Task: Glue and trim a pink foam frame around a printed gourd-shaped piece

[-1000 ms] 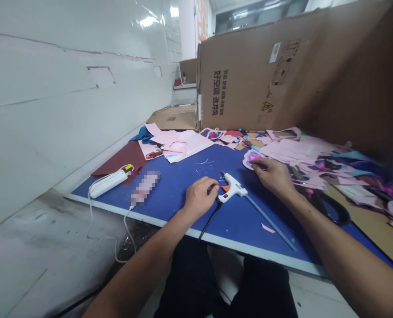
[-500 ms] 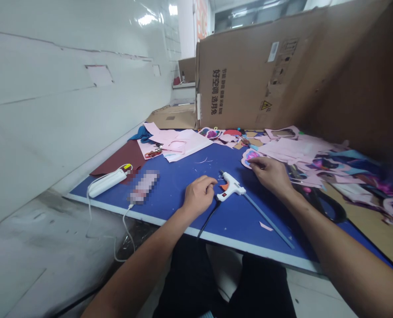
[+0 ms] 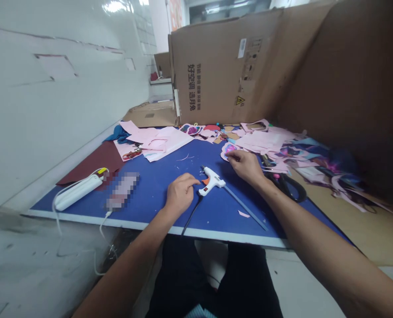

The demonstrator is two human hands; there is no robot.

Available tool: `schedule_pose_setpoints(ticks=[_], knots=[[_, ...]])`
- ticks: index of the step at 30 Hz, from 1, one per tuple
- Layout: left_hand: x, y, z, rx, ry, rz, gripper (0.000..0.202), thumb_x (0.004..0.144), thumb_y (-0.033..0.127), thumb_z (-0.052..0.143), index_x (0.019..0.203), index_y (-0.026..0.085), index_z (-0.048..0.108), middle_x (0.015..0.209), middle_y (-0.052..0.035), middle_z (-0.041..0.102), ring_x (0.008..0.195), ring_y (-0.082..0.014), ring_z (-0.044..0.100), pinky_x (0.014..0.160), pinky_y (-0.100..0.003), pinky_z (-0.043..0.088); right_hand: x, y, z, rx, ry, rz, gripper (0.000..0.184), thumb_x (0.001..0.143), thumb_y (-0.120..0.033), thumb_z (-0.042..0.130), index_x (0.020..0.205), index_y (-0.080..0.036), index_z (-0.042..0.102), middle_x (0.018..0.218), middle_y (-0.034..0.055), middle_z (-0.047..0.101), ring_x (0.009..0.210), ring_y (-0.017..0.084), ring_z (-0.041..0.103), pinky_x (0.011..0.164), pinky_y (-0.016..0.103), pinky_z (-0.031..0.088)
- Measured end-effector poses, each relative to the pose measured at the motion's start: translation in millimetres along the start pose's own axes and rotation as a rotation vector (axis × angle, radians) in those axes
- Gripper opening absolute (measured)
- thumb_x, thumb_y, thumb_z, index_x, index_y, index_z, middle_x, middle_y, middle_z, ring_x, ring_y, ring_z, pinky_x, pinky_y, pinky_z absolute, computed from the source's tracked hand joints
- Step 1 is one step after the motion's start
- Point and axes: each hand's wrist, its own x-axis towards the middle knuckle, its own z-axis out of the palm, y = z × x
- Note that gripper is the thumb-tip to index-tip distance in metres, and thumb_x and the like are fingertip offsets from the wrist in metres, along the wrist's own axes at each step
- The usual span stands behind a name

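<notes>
Resting loosely curled and apparently empty on a blue board counter (image 3: 156, 172), the left hand (image 3: 181, 194) lies just beside a white plastic hot glue gun (image 3: 212, 180) with an orange trigger. The gun lies on the counter, near its front edge; it looks light and stiff, and is best taken by the handle, away from the nozzle. To the right, the right hand's (image 3: 246, 167) fingertips rest on a soft pink foam cutout (image 3: 228, 149), though any pinch is unclear. That thin piece seems easiest lifted by its edge. Farther right lie black-handled scissors (image 3: 287, 187); far back stands a brown cardboard box (image 3: 216, 75).
</notes>
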Motion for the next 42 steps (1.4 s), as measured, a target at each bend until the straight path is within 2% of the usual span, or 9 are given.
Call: schedule_pose_setpoints(ticks=[18, 32, 42], knots=[[-1.4, -1.3, 0.5, 0.12, -0.093, 0.168, 0.049, 0.093, -0.002, 0.049, 0.104, 0.028, 0.086, 0.105, -0.0042, 0.081, 0.1, -0.0209, 0.074, 0.089, -0.034, 0.058, 1.0, 1.1, 1.6, 0.003, -0.013, -0.024, 0.028, 0.097, -0.019, 0.065, 0.109, -0.027, 0.089, 0.115, 0.0061, 0.087, 0.106, 0.029, 0.081, 0.099, 0.043, 0.062], [-1.1, -3.0, 0.9, 0.102, -0.083, 0.209, 0.048, 0.094, -0.001, 0.049, 0.104, 0.026, 0.087, 0.106, -0.0048, 0.082, 0.1, -0.0209, 0.074, 0.088, -0.035, 0.058, 0.5, 3.0, 3.6, 0.017, -0.016, -0.04, 0.026, 0.098, -0.018, 0.066, 0.111, -0.024, 0.088, 0.115, 0.008, 0.087, 0.104, 0.029, 0.082, 0.1, 0.042, 0.061], [-1.3, -7.9, 2.7, 0.126, -0.067, 0.276, 0.048, 0.093, -0.004, 0.05, 0.105, 0.025, 0.087, 0.107, -0.0039, 0.082, 0.099, -0.0197, 0.075, 0.086, -0.033, 0.06, 0.3, 3.6, 3.9, 0.008, -0.016, -0.044, 0.026, 0.097, -0.016, 0.067, 0.109, -0.025, 0.088, 0.114, 0.0063, 0.088, 0.104, 0.028, 0.082, 0.099, 0.04, 0.061]])
